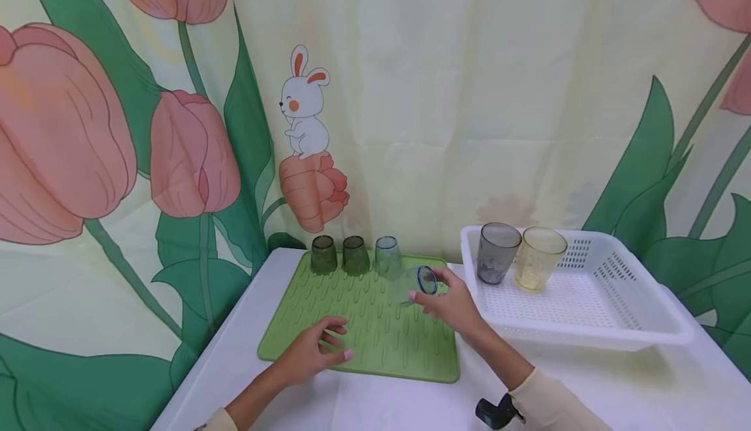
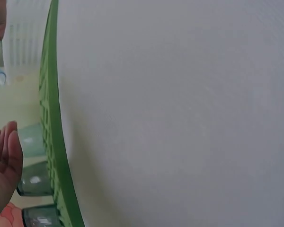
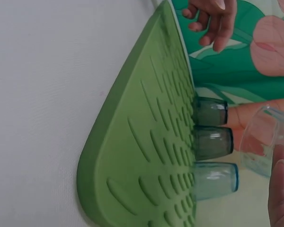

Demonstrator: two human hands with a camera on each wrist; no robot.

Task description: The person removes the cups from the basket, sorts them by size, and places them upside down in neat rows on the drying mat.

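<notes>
My right hand (image 1: 450,302) holds a clear drinking glass (image 1: 405,285) by its blue-ringed end, between thumb and fingers. The glass is tilted on its side above the green ridged mat (image 1: 364,326). Over the mat's front left part, my left hand (image 1: 308,353) is held with loosely bent fingers and nothing in it. Along the mat's back edge a light blue glass (image 1: 388,256) and two dark glasses, one in the middle (image 1: 355,256) and one at the left (image 1: 324,256), stand narrow end up. In the right wrist view the held glass (image 3: 260,142) is partly cut off.
To the right stands a white perforated basket (image 1: 587,333). Inside, at its left side, are a grey glass (image 1: 497,255) and a yellowish glass (image 1: 540,258), both mouth up. A printed curtain (image 1: 411,92) hangs behind the white-covered table (image 1: 375,405). A black device sits by my right sleeve.
</notes>
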